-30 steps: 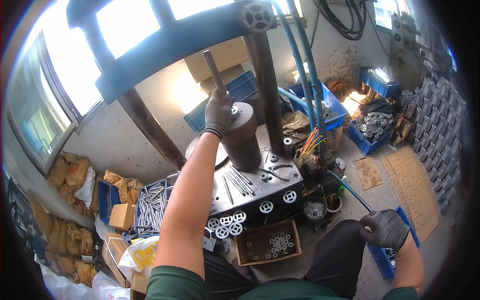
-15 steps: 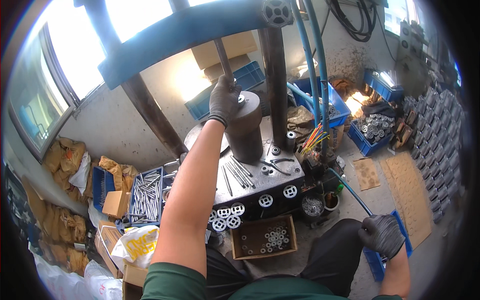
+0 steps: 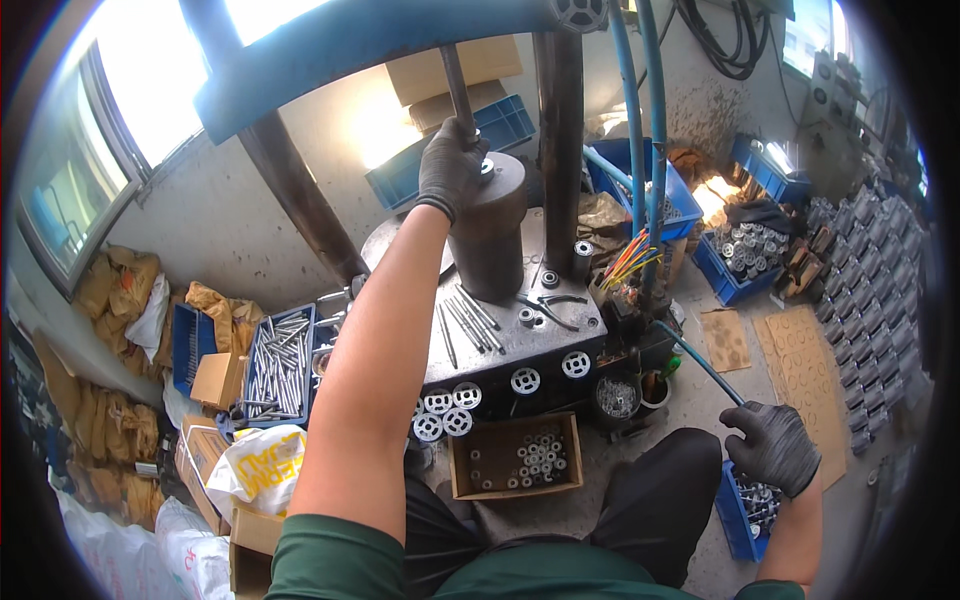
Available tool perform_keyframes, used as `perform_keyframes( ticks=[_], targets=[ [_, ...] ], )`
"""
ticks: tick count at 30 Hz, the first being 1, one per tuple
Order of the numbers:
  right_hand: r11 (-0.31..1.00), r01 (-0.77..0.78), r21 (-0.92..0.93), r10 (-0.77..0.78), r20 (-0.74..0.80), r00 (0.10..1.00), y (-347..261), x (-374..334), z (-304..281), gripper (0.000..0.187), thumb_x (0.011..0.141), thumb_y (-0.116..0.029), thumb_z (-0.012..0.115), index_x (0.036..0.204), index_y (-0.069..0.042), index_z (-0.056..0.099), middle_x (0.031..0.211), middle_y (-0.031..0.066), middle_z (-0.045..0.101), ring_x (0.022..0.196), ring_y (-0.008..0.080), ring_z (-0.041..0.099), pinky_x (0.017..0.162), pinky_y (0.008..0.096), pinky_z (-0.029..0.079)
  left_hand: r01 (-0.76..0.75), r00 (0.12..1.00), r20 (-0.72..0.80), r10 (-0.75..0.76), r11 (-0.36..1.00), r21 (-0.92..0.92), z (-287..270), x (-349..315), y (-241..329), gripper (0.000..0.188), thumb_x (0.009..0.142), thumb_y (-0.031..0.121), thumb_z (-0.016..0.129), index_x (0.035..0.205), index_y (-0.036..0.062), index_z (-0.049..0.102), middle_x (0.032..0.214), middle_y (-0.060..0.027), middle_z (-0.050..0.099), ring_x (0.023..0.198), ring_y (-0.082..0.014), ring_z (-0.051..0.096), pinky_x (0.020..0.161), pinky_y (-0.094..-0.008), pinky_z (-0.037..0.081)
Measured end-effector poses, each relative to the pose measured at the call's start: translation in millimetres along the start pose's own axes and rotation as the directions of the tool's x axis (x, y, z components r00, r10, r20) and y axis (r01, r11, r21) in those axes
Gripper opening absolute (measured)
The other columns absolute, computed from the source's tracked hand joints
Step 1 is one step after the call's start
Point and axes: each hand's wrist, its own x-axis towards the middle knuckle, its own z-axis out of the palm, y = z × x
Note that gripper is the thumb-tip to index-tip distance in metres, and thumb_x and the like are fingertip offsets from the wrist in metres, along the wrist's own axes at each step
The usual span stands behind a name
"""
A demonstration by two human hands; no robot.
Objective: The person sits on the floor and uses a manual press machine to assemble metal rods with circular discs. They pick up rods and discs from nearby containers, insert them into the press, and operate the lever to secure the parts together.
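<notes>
My left hand [image 3: 452,168], in a dark grey glove, is closed around the lower end of a vertical metal rod [image 3: 456,82] hanging from the blue press beam. Its fingertips are partly hidden. Beneath it stands a thick steel cylinder [image 3: 490,235] with a small round metal part [image 3: 486,168] on top. My right hand [image 3: 775,448], also gloved, is loosely curled at the end of a blue-green lever [image 3: 700,362]. On the press table [image 3: 560,350] lie several steel shafts [image 3: 470,318], a pair of pliers [image 3: 548,308] and small rings. Round slotted discs [image 3: 525,380] line its front edge.
A wooden box [image 3: 515,487] of small rings stands before my legs. Left is a blue bin of shafts [image 3: 280,365]. Right are a blue bin of round parts [image 3: 735,285], another bin [image 3: 735,515] below my right hand, and stacked grey metal parts [image 3: 870,310].
The whole view has shifted slightly upward. My right hand's fingers have loosened somewhat at the lever's end, and more of the bin below it shows. My left hand stays at the rod.
</notes>
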Motion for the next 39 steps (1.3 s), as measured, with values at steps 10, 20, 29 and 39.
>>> perform_keyframes(
  ticks=[10,20,29,39],
  targets=[
    [1.0,0.028,0.014,-0.028,-0.038,0.999,-0.3,3.7,0.1,0.014,0.084,-0.018,0.072,0.092,-0.007,0.076,0.083,0.0162,0.073,0.074,0.0382,0.072,0.07,0.0476,0.058,0.143,0.988,0.098,-0.121,0.954,-0.263,-5.6,1.8,-1.2,0.019,0.095,0.01,0.067,0.113,0.006,0.064,0.093,-0.0033,0.066,0.087,-0.014,0.061,0.085,-0.0322,0.054],
    [0.997,0.04,-0.063,-0.034,0.093,0.995,7.7,-10.3,16.0,0.013,0.084,-0.019,0.071,0.081,-0.006,0.071,0.073,0.0169,0.067,0.069,0.0404,0.068,0.066,0.0497,0.055,0.138,0.987,0.137,-0.084,0.876,-0.462,-9.6,6.9,-10.3,0.029,0.094,0.011,0.051,0.113,0.0021,0.07,0.093,-0.0086,0.068,0.083,-0.0172,0.062,0.079,-0.0311,0.052],
    [0.994,0.048,-0.103,-0.038,0.099,0.994,8.5,-10.5,18.3,0.018,0.083,-0.019,0.071,0.073,-0.006,0.067,0.069,0.0188,0.064,0.067,0.0419,0.066,0.064,0.0513,0.053,0.196,0.977,0.183,-0.111,0.806,-0.558,-11.7,0.4,1.8,0.028,0.091,0.004,0.05,0.111,-0.0007,0.068,0.091,-0.0081,0.064,0.08,-0.0166,0.059,0.073,-0.0302,0.05],
    [0.998,0.061,-0.008,-0.061,-0.038,0.997,-0.2,4.6,2.7,0.017,0.086,-0.022,0.069,0.093,-0.007,0.075,0.077,0.0173,0.071,0.073,0.0394,0.071,0.067,0.0501,0.057,0.172,0.977,0.203,-0.066,0.803,-0.57,-8.7,5.7,-12.3,0.025,0.089,0.0,0.051,0.108,0.0003,0.068,0.089,-0.007,0.064,0.078,-0.0158,0.059,0.072,-0.0291,0.05]
  ],
)
